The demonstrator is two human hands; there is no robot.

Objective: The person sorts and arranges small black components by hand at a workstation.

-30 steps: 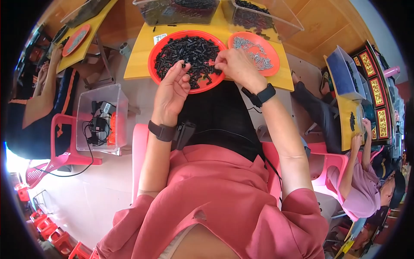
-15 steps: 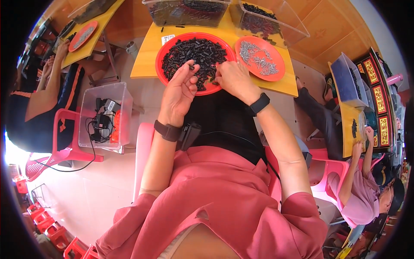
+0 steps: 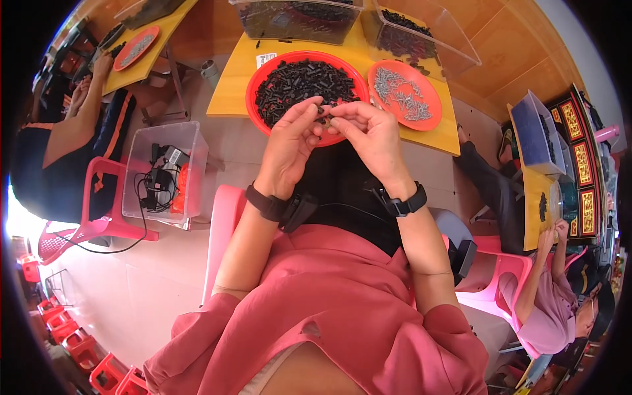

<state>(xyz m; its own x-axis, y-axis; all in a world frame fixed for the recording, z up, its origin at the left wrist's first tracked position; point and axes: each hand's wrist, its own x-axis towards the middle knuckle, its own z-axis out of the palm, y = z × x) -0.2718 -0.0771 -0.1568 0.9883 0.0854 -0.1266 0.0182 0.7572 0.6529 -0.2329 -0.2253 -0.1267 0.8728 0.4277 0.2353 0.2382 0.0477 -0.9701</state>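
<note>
My left hand (image 3: 288,146) is closed in a pinch over the near rim of a red basin (image 3: 253,105). A small black plastic part (image 3: 320,110) shows at its fingertips. Facing it, my right hand (image 3: 372,138) pinches thumb against fingers, close to the left fingertips; whatever it grips is too small to make out. Many short black plastic pieces (image 3: 296,84) fill the basin. To its right, an orange-red plate (image 3: 419,125) bears many small silvery screw-like pieces (image 3: 411,105).
On the yellow table (image 3: 227,99), clear bins (image 3: 299,26) of black parts stand at the back. A clear box (image 3: 133,164) with black cables and adapters sits at the left, near a pink chair (image 3: 99,204). Other people work at tables on both sides.
My right hand has lifted away from the basin's pieces and turned, bringing its fingertips to those of my left hand. The left hand has shifted slightly right. The view has moved a little.
</note>
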